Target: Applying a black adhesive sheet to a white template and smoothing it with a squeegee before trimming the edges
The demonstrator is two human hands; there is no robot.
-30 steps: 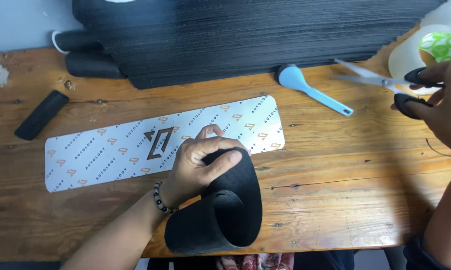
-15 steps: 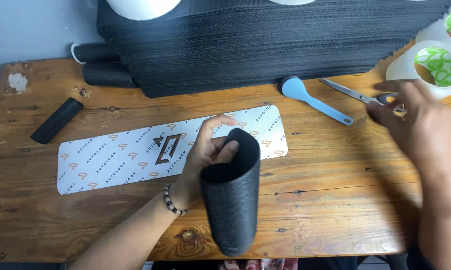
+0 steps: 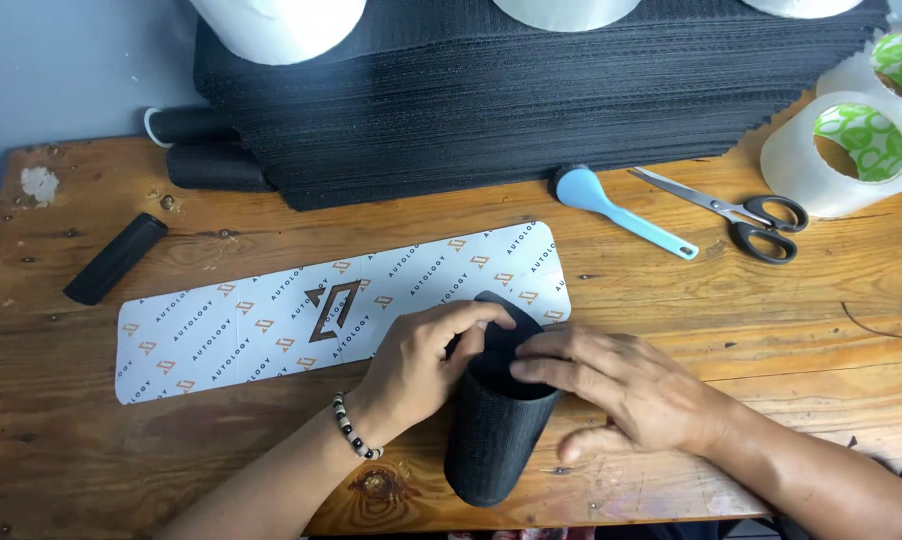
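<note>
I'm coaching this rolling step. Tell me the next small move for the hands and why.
Probably tighten the roll: the black mesh sheet is curled into a loose, wide tube, with the left hand and right hand both gripping its top edge. The white printed strip lies flat just behind it.

Scissors (image 3: 746, 211) beside a blue scraper (image 3: 611, 205); clear tape rolls (image 3: 839, 157) right; black sheet stack (image 3: 531, 90) behind; small black roll (image 3: 116, 258) left.

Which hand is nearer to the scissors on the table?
Right. The right hand rests on the rolled black sheet, below and left of the scissors. The left hand grips the roll's other side, farther left.
</note>
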